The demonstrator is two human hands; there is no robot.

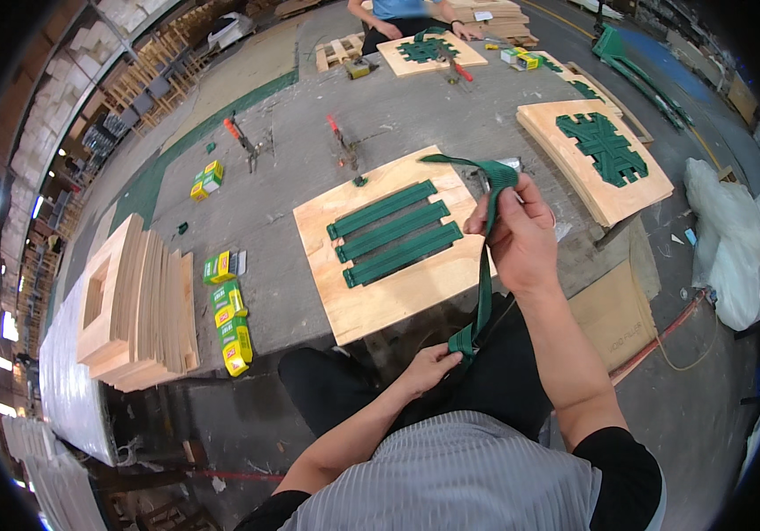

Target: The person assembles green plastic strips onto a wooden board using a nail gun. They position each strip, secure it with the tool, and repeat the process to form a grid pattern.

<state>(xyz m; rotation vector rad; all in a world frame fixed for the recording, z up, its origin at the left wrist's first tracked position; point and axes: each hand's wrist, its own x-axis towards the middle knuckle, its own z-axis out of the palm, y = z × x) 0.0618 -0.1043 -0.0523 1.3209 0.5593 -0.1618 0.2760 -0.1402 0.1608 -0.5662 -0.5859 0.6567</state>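
Note:
A long green webbing strap [484,288] runs between my two hands. My right hand [519,232] is raised over the right edge of a plywood panel [344,319], its fingers closed on the strap. From there one end of the strap trails left onto the panel's far corner. Lower down, over my lap, my left hand [434,365] pinches another part of the strap, which is folded there. Three green straps [395,226] lie side by side across the panel's square opening, with gaps between them.
Small yellow-green boxes [227,303] line the table's left side, by stacked wooden frames [136,310]. Red-handled pliers [337,133] and an orange-handled tool [240,137] lie beyond the panel. Panels with woven green straps [601,146] are stacked at right. Across the table sits another person [402,13].

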